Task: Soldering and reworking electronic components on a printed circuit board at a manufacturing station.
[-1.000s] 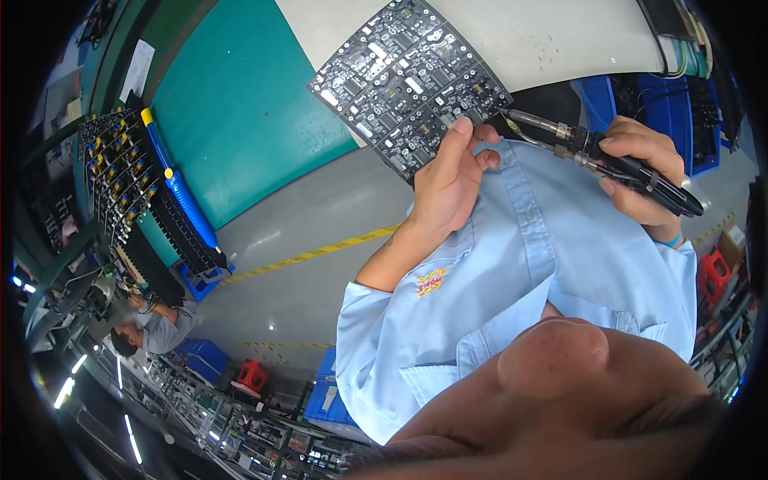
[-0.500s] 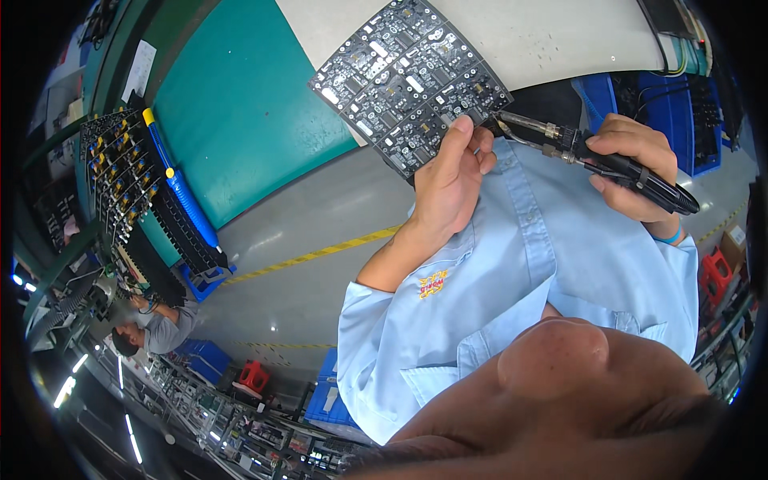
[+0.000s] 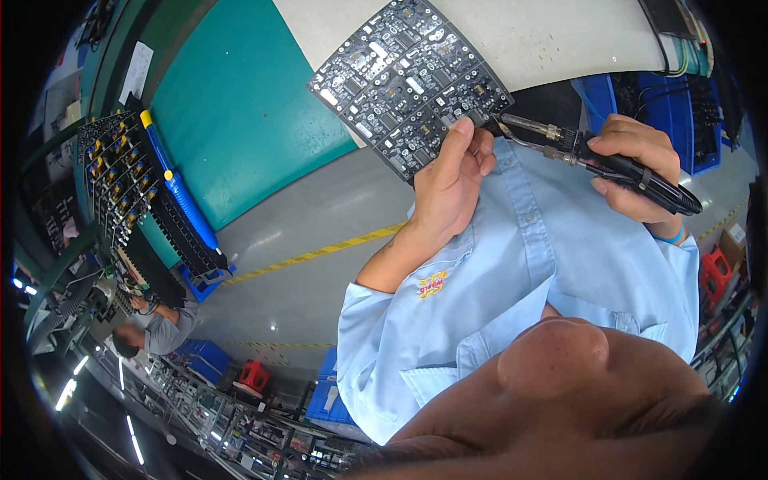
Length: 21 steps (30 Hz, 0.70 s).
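My left hand (image 3: 454, 180) grips a black printed circuit board panel (image 3: 404, 76) by its near edge, thumb on top and fingers curled beneath. The panel carries repeated sections of small parts and is held tilted over the bench edge. Closed around the black handle of a soldering iron (image 3: 604, 160) is my right hand (image 3: 644, 164). A thin metal guide tube runs alongside the iron. Its tip points left at the panel's near right corner, close to my left fingertips; whether it touches cannot be made out.
A green mat (image 3: 240, 104) and a pale sheet (image 3: 560, 36) cover the bench. At left lie a blue desoldering pump (image 3: 188, 208) and a rack of boards with yellow parts (image 3: 120, 176). Blue bins (image 3: 680, 120) stand at right. Another person (image 3: 164, 328) works at far left.
My right hand and the soldering iron have shifted very slightly to the right. The panel and my left hand look almost unmoved.
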Each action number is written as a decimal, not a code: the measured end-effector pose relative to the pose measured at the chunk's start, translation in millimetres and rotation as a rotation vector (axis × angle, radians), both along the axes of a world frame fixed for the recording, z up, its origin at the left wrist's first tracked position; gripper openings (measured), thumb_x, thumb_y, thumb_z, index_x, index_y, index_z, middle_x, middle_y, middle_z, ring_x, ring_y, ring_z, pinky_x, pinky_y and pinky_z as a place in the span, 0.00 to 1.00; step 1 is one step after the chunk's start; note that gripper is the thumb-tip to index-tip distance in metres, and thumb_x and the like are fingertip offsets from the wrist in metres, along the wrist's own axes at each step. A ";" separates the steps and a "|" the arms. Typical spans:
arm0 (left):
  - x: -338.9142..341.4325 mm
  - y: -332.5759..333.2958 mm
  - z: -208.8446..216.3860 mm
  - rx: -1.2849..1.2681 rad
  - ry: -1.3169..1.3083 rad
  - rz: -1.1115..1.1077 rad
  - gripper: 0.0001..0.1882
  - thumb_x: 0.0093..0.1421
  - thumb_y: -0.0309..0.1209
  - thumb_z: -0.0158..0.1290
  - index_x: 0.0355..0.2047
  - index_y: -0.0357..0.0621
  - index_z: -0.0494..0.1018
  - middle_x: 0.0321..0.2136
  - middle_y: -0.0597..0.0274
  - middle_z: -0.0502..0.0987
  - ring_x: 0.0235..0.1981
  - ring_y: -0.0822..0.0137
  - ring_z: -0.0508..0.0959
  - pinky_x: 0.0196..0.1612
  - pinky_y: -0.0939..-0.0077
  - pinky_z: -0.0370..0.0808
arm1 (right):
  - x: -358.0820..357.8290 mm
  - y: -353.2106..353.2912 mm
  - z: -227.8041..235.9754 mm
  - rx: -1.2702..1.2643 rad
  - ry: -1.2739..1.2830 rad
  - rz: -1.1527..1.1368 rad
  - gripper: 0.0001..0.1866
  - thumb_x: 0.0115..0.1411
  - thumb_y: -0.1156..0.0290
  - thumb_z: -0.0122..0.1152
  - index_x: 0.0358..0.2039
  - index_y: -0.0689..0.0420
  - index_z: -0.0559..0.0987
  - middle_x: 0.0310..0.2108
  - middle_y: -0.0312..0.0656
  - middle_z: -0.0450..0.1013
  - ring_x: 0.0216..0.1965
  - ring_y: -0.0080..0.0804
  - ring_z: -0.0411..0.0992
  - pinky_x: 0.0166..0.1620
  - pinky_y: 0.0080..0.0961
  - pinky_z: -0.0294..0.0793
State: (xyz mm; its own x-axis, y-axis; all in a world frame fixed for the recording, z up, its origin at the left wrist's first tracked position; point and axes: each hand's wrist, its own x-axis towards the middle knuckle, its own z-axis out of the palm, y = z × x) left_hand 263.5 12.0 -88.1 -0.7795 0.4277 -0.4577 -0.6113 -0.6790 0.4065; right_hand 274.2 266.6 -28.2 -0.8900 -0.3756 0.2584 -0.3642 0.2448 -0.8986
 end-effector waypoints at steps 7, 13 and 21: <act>-0.1 -2.6 7.4 0.012 -0.045 -0.017 0.10 0.70 0.36 0.47 0.44 0.44 0.71 0.39 0.66 0.71 0.35 0.74 0.67 0.34 0.80 0.63 | -6.0 18.3 1.2 -0.039 0.025 -0.051 0.24 0.39 0.79 0.65 0.43 0.67 0.79 0.28 0.46 0.77 0.24 0.31 0.68 0.29 0.23 0.68; -6.0 -16.9 34.9 -0.057 -0.099 -0.103 0.14 0.70 0.37 0.46 0.51 0.44 0.71 0.54 0.51 0.73 0.31 0.73 0.64 0.30 0.80 0.62 | -26.7 42.0 -16.1 -0.023 0.120 -0.566 0.23 0.50 0.83 0.63 0.49 0.65 0.76 0.39 0.46 0.76 0.36 0.33 0.76 0.42 0.24 0.75; -67.6 -22.4 49.7 0.039 -0.071 -0.054 0.16 0.71 0.39 0.45 0.51 0.42 0.69 0.54 0.50 0.72 0.34 0.69 0.74 0.28 0.79 0.72 | -91.7 40.9 -49.4 -0.174 0.108 -0.787 0.29 0.53 0.76 0.65 0.57 0.64 0.71 0.46 0.50 0.75 0.43 0.38 0.74 0.50 0.26 0.71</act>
State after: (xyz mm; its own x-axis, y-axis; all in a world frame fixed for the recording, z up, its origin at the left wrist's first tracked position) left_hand 195.9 -10.4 -38.4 -0.7207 0.4870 -0.4933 -0.6740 -0.6586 0.3346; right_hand 182.5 307.5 -77.6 -0.8434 0.4033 0.3549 -0.2305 0.3251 -0.9172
